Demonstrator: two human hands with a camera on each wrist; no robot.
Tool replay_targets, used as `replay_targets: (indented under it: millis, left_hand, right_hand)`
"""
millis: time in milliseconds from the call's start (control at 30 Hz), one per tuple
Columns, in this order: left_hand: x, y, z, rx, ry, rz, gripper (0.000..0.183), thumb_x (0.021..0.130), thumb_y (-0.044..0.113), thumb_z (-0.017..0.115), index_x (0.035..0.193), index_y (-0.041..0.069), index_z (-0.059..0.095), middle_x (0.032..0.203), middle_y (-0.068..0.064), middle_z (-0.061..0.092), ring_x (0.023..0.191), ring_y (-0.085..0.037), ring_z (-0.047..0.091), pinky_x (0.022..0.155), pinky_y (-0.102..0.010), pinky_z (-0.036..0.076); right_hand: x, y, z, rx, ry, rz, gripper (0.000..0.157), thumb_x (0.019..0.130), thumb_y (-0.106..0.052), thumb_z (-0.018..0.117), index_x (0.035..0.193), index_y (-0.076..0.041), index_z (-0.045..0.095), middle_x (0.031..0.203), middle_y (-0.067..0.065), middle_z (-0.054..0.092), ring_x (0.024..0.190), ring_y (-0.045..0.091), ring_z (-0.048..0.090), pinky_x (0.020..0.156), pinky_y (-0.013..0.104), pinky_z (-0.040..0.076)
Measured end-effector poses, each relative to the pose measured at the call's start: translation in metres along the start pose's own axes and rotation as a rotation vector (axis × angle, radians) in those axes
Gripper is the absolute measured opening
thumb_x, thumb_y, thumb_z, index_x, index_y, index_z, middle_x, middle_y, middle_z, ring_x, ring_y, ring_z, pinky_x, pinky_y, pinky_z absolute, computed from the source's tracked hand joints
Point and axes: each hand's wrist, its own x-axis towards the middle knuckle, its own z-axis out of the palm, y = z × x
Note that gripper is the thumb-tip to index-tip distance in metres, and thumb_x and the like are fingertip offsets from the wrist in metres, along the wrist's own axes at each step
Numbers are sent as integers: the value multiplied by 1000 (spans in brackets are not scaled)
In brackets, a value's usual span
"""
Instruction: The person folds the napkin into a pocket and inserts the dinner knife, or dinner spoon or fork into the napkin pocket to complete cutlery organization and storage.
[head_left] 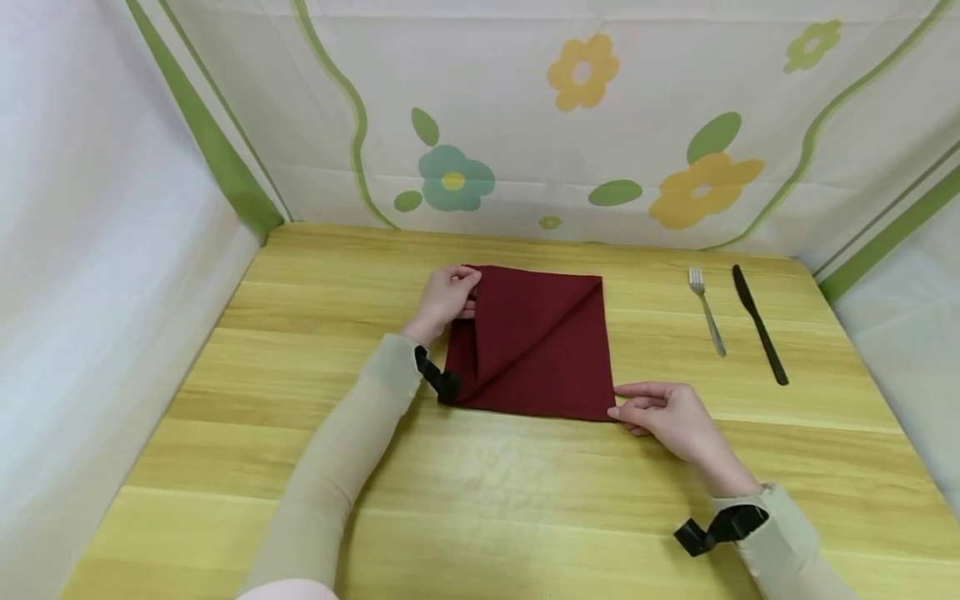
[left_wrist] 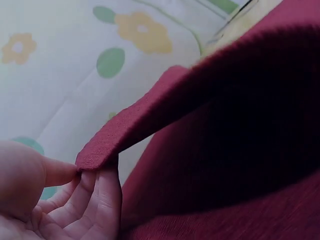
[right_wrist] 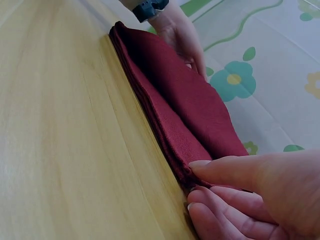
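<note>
A dark red cloth napkin [head_left: 555,358], folded into a square of several layers, lies on the wooden table. One top layer is turned back along a diagonal from the near left to the far right corner. At the far left corner my left hand [head_left: 447,300] pinches this layer between thumb and fingers and holds it raised; the left wrist view shows a dark hollow under the lifted cloth [left_wrist: 135,120]. My right hand [head_left: 671,417] pinches the near right corner between thumb and fingers, with the stacked layers [right_wrist: 165,120] seen edge-on in the right wrist view.
To the right on the table [head_left: 510,500] lie a silver fork [head_left: 707,310] and a black knife [head_left: 759,325], side by side. A white curtain [head_left: 525,125] with flowers hangs behind the table's far edge, and white cloth also hangs at both sides.
</note>
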Motion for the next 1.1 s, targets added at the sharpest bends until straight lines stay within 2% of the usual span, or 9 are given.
replay_targets:
  millis: [100,233,333,433,700,933,1100]
  left_hand:
    - [6,-1,-5,35,32,-8,30,107,22,56,127,1,65,96,-10,63,65,-15,64,62,-27,58]
    - [16,0,-11,149,93,-14,31,106,21,58,127,0,66,96,-12,65,67,-16,64,63,-27,59]
    - [24,0,-14,245,127,-19,27,106,21,59,122,2,68,94,-14,66,68,-17,65,62,-27,59]
    - [30,0,-17,300,137,-21,22,105,19,60,116,2,70,93,-14,66,66,-19,65,61,-29,59]
    - [31,5,-23,329,125,-13,23,105,15,60,117,-1,69,92,-16,65,65,-18,64,61,-29,59]
    - [36,2,-24,373,140,-7,22,104,14,60,115,-2,71,90,-16,65,61,-17,64,59,-28,59]
    - [37,0,-22,358,148,-16,19,103,13,61,111,-2,70,87,-16,65,60,-17,64,58,-29,59]
  right_hand:
    - [0,0,1,6,-5,-1,47,92,-17,79,128,9,65,97,14,76,78,22,73,68,33,60]
    - [0,1,2,9,-1,6,48,91,-17,80,129,9,65,97,14,76,77,21,73,67,33,60]
    - [0,1,3,14,7,16,49,91,-18,81,129,8,65,96,13,76,76,21,72,67,32,60]
    - [1,0,3,15,11,16,49,90,-18,81,129,8,65,96,13,76,76,20,72,66,32,60]
    - [1,0,3,15,19,11,48,90,-17,81,128,8,66,96,13,76,76,19,72,66,32,60]
    - [2,3,3,-4,31,25,47,89,-19,82,126,6,68,93,11,76,76,20,72,67,32,60]
    - [2,4,3,-10,34,23,49,88,-20,83,126,7,68,91,11,76,75,20,72,67,32,60]
